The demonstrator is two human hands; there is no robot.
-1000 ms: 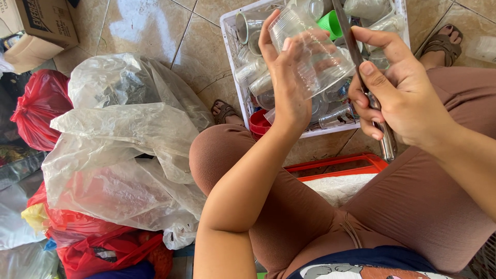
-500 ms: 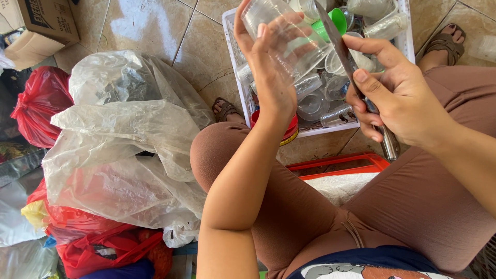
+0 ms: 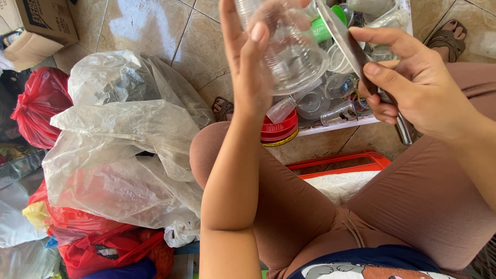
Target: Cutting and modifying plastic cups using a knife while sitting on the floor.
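Clear cups [image 3: 330, 88] in white crate [image 3: 356, 122]

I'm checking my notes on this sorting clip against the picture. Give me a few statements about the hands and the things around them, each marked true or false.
1. The left hand holds a clear plastic cup. True.
2. The right hand is empty. False: it grips a knife, blade pointing up towards the cup.
3. The white crate beyond the knees holds clear plastic cups and bottles. True.
4. A stack of blue lids lies at the crate's near left corner. False: the lids there are red, with a yellow one beneath.
5. Clear plastic bags are heaped on the person's left, with a red bag behind them. True.
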